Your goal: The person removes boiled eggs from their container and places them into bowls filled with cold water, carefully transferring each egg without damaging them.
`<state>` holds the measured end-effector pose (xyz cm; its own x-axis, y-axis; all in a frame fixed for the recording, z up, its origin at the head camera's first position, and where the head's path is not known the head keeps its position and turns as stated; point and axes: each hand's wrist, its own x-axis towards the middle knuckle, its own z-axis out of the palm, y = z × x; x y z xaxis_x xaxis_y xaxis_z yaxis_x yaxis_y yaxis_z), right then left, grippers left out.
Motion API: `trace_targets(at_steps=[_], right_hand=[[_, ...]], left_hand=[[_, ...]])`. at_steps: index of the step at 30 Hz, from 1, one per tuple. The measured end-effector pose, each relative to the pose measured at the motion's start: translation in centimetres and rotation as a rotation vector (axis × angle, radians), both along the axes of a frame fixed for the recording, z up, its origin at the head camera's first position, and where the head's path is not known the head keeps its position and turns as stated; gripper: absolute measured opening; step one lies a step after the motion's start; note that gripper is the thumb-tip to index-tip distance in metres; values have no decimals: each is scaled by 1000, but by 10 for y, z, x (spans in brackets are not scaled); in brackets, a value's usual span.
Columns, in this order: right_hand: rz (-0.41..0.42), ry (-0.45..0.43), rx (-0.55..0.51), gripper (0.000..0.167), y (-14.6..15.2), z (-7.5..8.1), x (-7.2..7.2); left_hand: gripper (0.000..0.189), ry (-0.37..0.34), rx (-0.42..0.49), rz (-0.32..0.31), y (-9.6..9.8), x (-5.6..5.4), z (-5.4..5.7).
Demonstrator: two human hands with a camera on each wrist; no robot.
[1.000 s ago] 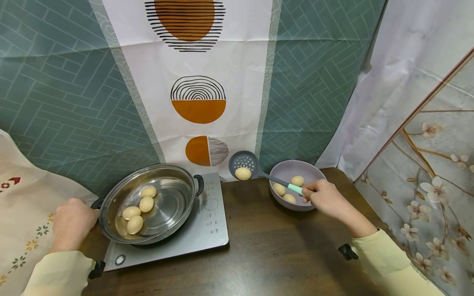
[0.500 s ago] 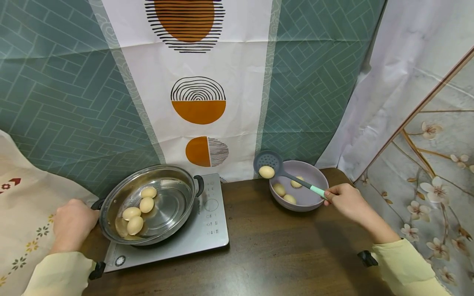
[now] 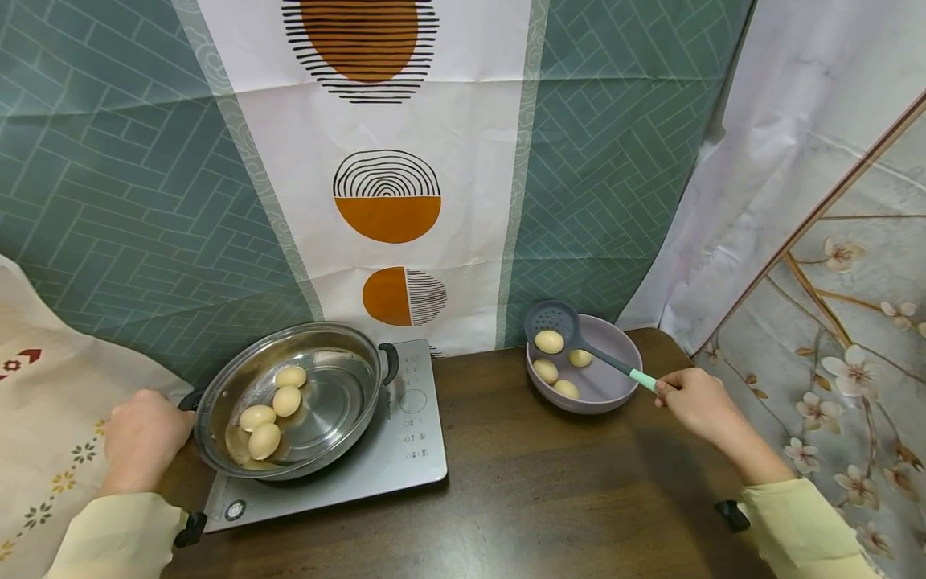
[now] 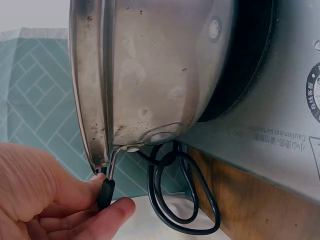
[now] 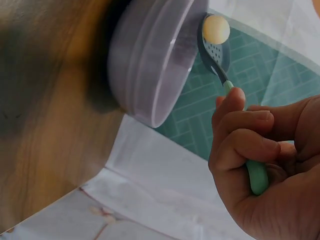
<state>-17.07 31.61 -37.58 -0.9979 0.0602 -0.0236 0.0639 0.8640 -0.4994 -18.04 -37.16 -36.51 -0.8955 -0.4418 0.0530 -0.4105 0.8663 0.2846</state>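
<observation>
My right hand grips the green handle of a grey slotted skimmer. One egg sits in the skimmer's head, which hangs over the far left part of a mauve bowl. Three more eggs lie in that bowl. At the left, my left hand holds the black side handle of a wide steel pot, thumb and fingers around it in the left wrist view. Inside the pot several eggs are grouped on its left side.
Beneath the pot is a silver induction cooker with a touch panel. A coiled black cord hangs near the left hand. The wooden table backs onto a patterned cloth, with a flowered curtain at the right.
The right hand has carried the skimmer and its egg to the right, from between cooker and bowl to over the bowl. The left hand has stayed on the pot handle.
</observation>
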Motion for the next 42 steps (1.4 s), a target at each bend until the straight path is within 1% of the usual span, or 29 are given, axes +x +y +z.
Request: trace_targets(at_steps=[6, 14, 17, 22, 29, 35, 42], right_hand=[[-20, -4, 22, 34, 4, -8, 2], [-39, -22, 27, 33, 7, -15, 4], [-37, -2, 41, 32, 8, -17, 5], [-35, 46, 83, 27, 6, -22, 5], [-40, 90, 136, 26, 7, -25, 3], [-46, 95, 155, 27, 4, -25, 7], [-49, 108, 175, 26, 1, -23, 12]], left_hand=[[44, -15, 10, 5, 1, 0, 1], [42, -29, 7, 11, 1, -1, 0], [39, -27, 21, 7, 0, 0, 0], [35, -2, 25, 2, 1, 2, -1], [37, -15, 17, 13, 1, 0, 0], [45, -21, 2, 15, 2, 0, 1], [44, -23, 12, 10, 0, 1, -1]])
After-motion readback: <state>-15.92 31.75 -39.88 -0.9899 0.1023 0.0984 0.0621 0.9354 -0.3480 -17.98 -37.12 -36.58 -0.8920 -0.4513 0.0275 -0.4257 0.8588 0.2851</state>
